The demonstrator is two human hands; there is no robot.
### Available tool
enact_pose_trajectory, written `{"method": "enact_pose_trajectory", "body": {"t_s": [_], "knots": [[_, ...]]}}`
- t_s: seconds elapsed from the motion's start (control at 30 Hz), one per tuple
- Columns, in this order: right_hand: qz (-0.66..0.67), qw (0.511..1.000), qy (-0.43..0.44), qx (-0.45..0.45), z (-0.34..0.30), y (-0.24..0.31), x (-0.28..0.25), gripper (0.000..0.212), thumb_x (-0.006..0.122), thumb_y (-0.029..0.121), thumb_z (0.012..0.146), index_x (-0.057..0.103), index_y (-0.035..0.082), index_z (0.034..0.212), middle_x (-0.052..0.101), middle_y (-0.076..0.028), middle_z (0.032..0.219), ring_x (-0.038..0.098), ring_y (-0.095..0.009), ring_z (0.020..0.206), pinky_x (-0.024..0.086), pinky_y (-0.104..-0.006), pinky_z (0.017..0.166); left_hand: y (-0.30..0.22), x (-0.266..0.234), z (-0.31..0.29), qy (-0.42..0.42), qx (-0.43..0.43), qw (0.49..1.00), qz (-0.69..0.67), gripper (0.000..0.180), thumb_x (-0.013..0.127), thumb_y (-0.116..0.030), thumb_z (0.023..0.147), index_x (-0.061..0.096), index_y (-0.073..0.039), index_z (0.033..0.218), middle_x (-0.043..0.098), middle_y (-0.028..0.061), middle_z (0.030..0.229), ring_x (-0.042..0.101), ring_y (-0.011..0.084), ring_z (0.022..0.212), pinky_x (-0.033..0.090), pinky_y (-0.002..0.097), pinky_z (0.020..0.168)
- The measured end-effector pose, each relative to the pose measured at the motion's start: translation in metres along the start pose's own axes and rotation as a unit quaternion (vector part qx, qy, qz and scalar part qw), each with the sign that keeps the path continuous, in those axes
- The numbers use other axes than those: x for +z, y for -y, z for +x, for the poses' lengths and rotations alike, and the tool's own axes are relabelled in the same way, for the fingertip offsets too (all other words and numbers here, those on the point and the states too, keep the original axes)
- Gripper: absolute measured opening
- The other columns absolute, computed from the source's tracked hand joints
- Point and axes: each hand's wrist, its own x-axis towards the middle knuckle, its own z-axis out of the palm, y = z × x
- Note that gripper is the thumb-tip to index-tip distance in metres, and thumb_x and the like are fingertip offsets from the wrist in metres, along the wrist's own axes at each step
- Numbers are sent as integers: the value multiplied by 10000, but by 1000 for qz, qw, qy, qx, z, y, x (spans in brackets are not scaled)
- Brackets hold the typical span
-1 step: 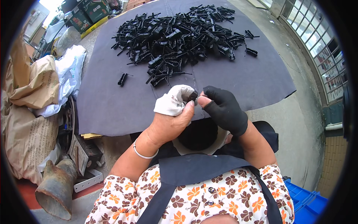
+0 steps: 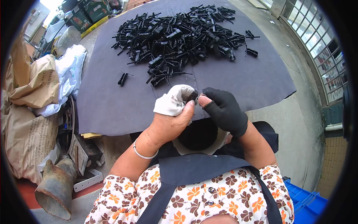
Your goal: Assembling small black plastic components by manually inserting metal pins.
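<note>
Your left hand [image 2: 174, 103], in a white glove with a bare thumb, appears over the near part of the table [image 2: 112, 108]; its fingers are curled narrow and pinch a small black piece [image 2: 193, 96] between thumb and forefinger side; the piece sits upright at the top of the grip, over the same part of the table. Your right hand [image 2: 225, 112], in a black glove with a bare thumb tip, is just beside it, over the table's near edge; its fingers are bent inward, with the thumb tip close to the piece; you cannot tell whether they hold anything.

The pile of black pieces [image 2: 175, 37] covers the middle of the table's far half; one loose piece [image 2: 122, 79] lies well apart from it, on the table's left side. A bucket [image 2: 181, 148] with a dark inside stands below the table's near edge; paper sacks [image 2: 31, 138] and a white bag [image 2: 72, 69] are left of the table; a rusty pipe [image 2: 56, 192] lies beyond its near left corner.
</note>
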Motion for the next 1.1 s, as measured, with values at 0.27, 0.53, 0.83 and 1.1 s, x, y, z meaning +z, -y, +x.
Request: {"method": "enact_pose_trajectory", "body": {"t_s": [0.27, 0.53, 0.83, 1.1], "knots": [[-9, 999, -30, -17, -2, -11, 17, 203, 524, 182, 908, 610, 1, 943, 582, -172, 716, 529, -202, 606, 446, -308, 621, 5, 8, -4, -63, 148, 975, 150, 213, 588, 23, 813, 582, 37, 1026, 647, 89, 832, 590, 114, 720, 483, 240, 680], [-71, 997, 20, 19, -1, 5, 2, 142, 567, 114, 878, 617, -1, 945, 642, -97, 800, 558, -108, 700, 459, -283, 659, 8, 0, 1, -41, 56, 997, -38, 197, 548, -67, 882, 492, 25, 1047, 589, 54, 815, 505, 86, 639, 457, 240, 589], [-84, 991, -24, -104, -3, -12, -6, 101, 674, 37, 782, 647, 2, 872, 642, -71, 750, 583, -102, 683, 467, -256, 627, -10, -5, 1, 74, -113, 981, -136, 289, 429, -50, 913, 460, -4, 1197, 574, 27, 821, 434, 36, 574, 393, 195, 507], [-73, 996, 51, 20, -2, 3, -11, 92, 653, 60, 799, 619, -4, 855, 574, -11, 704, 490, -65, 650, 430, -240, 600, -2, 1, -2, 61, -62, 990, -114, 234, 410, -53, 897, 467, 21, 1111, 530, 19, 810, 442, 45, 643, 344, 191, 469]]}}
